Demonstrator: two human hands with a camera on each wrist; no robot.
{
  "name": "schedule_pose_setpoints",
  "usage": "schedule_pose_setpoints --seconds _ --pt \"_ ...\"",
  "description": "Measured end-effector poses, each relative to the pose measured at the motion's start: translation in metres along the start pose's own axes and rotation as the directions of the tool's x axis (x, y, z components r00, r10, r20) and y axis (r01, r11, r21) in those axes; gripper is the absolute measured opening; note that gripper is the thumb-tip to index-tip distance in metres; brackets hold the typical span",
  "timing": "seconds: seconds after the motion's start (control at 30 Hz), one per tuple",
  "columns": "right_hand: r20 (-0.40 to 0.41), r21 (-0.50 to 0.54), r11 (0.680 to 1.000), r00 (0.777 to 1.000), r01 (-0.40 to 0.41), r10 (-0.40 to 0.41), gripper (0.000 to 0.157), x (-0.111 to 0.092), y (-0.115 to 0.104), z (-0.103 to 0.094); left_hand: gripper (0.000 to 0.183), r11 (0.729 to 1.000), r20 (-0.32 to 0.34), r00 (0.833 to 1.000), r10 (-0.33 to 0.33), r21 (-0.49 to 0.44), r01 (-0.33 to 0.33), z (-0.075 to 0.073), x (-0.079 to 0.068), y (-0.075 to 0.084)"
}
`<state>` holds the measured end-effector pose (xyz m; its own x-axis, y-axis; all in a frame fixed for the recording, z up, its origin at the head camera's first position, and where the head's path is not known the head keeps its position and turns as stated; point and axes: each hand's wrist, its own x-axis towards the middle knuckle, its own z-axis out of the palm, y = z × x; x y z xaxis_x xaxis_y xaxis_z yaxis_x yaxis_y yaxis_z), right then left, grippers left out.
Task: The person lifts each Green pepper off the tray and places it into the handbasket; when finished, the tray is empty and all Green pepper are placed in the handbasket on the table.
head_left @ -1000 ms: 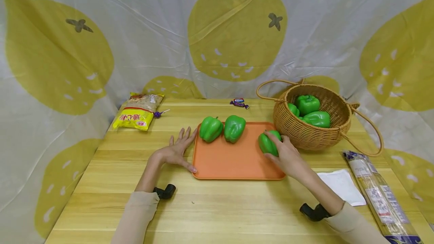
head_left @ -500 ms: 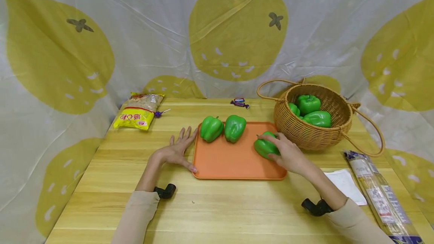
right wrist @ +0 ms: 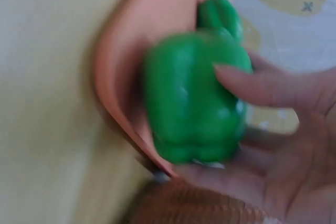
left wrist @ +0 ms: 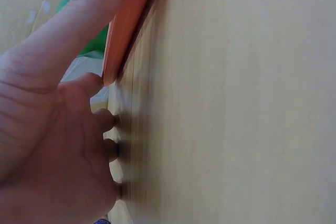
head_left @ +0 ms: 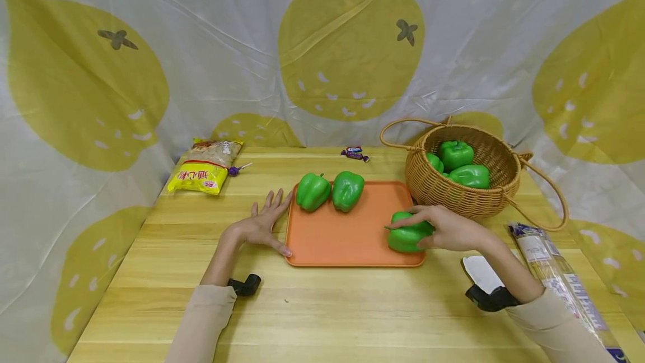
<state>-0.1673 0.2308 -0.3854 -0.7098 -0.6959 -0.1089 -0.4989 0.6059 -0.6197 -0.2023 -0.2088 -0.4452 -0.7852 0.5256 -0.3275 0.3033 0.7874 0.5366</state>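
Note:
My right hand [head_left: 448, 228] holds a green bell pepper [head_left: 407, 237] over the right end of an orange tray [head_left: 342, 240]; the right wrist view shows thumb and fingers around this bell pepper [right wrist: 191, 98]. Two more green peppers sit side by side at the tray's back left, one left [head_left: 313, 192] and one right [head_left: 347, 190]. With fingers spread, my left hand [head_left: 259, 228] touches the tray's left edge. In the left wrist view the thumb lies along the tray rim [left wrist: 123, 30], and the other fingertips reach down to the table.
A wicker basket [head_left: 453, 203] with several green peppers stands behind the tray's right corner. A noodle packet [head_left: 559, 273] and a white cloth [head_left: 482, 273] lie at the right. Back left are a yellow pasta bag [head_left: 204, 170] and a lollipop [head_left: 234, 171]; wrapped candies [head_left: 355, 153] lie at the back.
My right hand has turned and moved toward me and to the right with the bell pepper, which now lies more sideways near the tray's front right. The left hand has stayed put.

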Motion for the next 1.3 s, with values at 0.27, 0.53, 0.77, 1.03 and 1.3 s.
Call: schedule_pose_setpoints --seconds 0.27,0.53,0.77,1.03,1.3 --pt "0.220 0.089 0.992 0.969 0.091 -0.108 0.058 -0.018 -0.008 -0.044 0.138 1.000 0.003 1.000 -0.002 0.005 0.002 0.000 -0.001 -0.003" --pt "0.217 0.173 0.978 0.964 0.118 -0.155 0.052 -0.038 -0.012 -0.100 0.139 1.000 -0.003 1.000 -0.003 0.003 0.003 -0.001 -0.001 -0.003" --pt "0.101 -0.026 0.995 0.991 0.095 -0.092 0.053 -0.052 -0.006 -0.154 0.139 1.000 0.002 1.000 -0.005 -0.002 0.005 0.000 -0.001 -0.004" --pt "-0.062 -0.085 0.988 0.990 -0.129 0.124 0.057 -0.049 0.024 -0.185 0.138 1.000 0.006 1.000 0.000 -0.004 0.000 -0.001 -0.001 -0.002" --pt "-0.106 -0.088 0.956 0.957 -0.280 0.271 0.057 -0.032 0.046 -0.186 0.138 1.000 0.001 1.000 0.010 -0.021 -0.010 0.000 -0.001 -0.001"
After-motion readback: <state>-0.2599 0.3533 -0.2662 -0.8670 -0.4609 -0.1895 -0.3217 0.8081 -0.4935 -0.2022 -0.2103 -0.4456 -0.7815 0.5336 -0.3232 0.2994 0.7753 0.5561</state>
